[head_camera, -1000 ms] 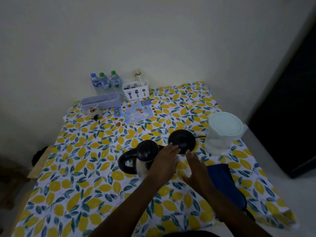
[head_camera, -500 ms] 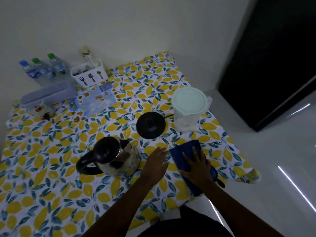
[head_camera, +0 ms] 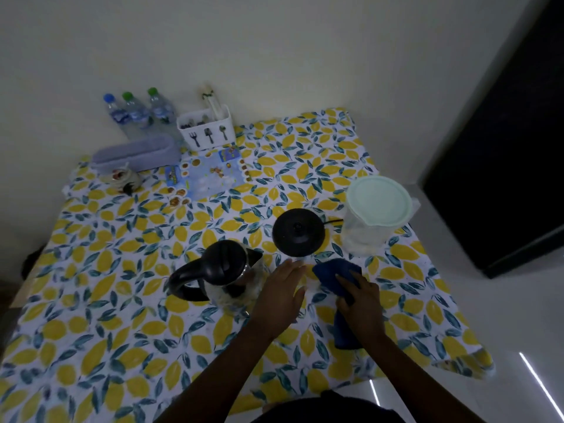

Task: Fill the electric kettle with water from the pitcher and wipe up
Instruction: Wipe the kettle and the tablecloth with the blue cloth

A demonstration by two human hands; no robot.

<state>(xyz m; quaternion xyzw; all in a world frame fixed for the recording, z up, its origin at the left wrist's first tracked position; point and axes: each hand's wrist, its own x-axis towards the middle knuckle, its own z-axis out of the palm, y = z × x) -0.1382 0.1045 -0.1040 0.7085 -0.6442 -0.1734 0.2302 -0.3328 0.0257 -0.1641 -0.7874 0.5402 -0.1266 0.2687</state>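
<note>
The glass electric kettle (head_camera: 227, 274) with a black lid and handle stands on the lemon-print tablecloth (head_camera: 122, 315), off its round black base (head_camera: 298, 232). A clear pitcher (head_camera: 374, 218) with a pale green lid stands to the right of the base. My left hand (head_camera: 282, 293) lies flat and open on the cloth just right of the kettle, not touching it. My right hand (head_camera: 361, 303) presses down on a dark blue cloth (head_camera: 331, 274) spread on the table in front of the pitcher.
At the back by the wall stand three water bottles (head_camera: 137, 116), a white cutlery holder (head_camera: 207, 129), a grey box (head_camera: 137, 152), a small ornament (head_camera: 125, 181) and a picture mat (head_camera: 210, 175). The table's right edge drops to a white floor.
The kettle has been set down left of its base and my left hand has come off it. My right hand has moved onto the blue cloth.
</note>
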